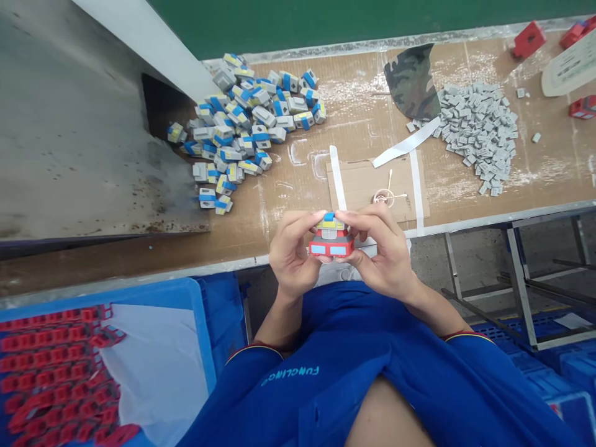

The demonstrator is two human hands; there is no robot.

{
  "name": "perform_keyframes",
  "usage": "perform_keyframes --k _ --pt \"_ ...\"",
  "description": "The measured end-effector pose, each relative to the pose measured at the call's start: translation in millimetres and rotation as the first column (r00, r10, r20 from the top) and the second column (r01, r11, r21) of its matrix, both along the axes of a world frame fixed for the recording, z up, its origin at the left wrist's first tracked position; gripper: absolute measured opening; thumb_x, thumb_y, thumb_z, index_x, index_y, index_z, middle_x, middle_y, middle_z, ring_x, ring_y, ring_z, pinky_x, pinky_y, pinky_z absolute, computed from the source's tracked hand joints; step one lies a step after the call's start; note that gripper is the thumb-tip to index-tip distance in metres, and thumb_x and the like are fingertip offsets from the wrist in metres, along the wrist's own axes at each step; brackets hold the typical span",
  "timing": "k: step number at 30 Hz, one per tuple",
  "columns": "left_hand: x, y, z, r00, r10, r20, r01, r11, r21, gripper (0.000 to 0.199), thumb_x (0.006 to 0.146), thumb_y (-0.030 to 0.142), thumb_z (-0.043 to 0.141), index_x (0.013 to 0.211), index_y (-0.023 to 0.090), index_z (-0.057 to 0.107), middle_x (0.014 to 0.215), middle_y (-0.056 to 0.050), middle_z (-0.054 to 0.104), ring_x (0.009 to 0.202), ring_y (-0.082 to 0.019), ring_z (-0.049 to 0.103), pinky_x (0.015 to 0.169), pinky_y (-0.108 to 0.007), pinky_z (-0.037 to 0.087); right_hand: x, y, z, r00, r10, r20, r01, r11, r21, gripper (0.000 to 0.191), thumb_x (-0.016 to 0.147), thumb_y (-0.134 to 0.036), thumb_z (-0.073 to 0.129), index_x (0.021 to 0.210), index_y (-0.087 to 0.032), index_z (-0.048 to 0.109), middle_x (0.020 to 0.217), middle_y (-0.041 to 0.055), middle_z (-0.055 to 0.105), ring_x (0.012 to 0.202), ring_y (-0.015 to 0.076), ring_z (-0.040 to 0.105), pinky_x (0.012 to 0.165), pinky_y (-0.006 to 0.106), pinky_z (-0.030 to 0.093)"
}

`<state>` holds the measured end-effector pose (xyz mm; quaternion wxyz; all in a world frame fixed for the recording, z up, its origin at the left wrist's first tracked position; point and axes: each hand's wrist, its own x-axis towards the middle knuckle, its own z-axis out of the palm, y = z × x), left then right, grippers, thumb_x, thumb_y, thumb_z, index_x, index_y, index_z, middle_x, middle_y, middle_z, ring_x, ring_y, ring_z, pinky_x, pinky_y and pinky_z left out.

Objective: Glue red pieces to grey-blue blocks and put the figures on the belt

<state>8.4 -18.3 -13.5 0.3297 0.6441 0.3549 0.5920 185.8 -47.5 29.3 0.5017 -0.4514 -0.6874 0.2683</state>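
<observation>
Between my two hands, in front of my body near the table's front edge, is a small plastic toy vehicle piece (pixel 331 239). Its lower part is red with two light-blue windows, and its upper part is grey, yellow and blue. My left hand (pixel 294 254) grips it from the left, fingertips on top and thumb below. From the right, my right hand (pixel 384 245) holds it the same way. Just beyond the hands lies a cardboard sheet (pixel 356 180) taped down with white strips. On it sit a small round container (pixel 380 197) and cotton swabs (pixel 390 180).
Grey, blue and yellow parts (pixel 251 115) lie heaped at the back left. Small grey pieces (pixel 484 130) are piled right, beside a camouflage cloth (pixel 412 81). A blue crate (pixel 195 310) with rows of red parts (pixel 51 357) stands lower left. A metal stool (pixel 519 279) is at right.
</observation>
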Motion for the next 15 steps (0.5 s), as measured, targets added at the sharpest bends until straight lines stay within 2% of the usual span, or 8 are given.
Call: perform_keyframes --k 7,15 --pt "-1.2 -5.5 10.7 0.995 0.048 -0.090 -0.048 0.999 0.007 0.053 0.098 0.065 0.070 0.139 0.033 0.074 0.112 -0.006 0.073 0.089 -0.020 0.069 0.073 -0.033 0.059 -7.5 0.9 -0.4 0.998 0.005 -0.064 -0.001 0.997 0.074 0.049 0.109 -0.043 0.062 0.157 -0.032 0.056 0.121 0.0087 0.066 0.098 0.0206 0.069 0.079 0.035 0.068" --pt "-3.9 -7.9 16.3 0.997 0.035 -0.069 -0.033 0.999 0.034 0.049 0.098 0.059 0.073 0.141 0.036 0.073 0.115 -0.005 0.074 0.092 -0.019 0.070 0.073 -0.032 0.059 -7.0 0.8 4.4 0.999 0.025 -0.036 -0.021 0.994 0.106 0.057 0.106 -0.042 0.068 0.160 -0.030 0.054 0.121 0.0083 0.068 0.102 0.0202 0.071 0.081 0.033 0.069"
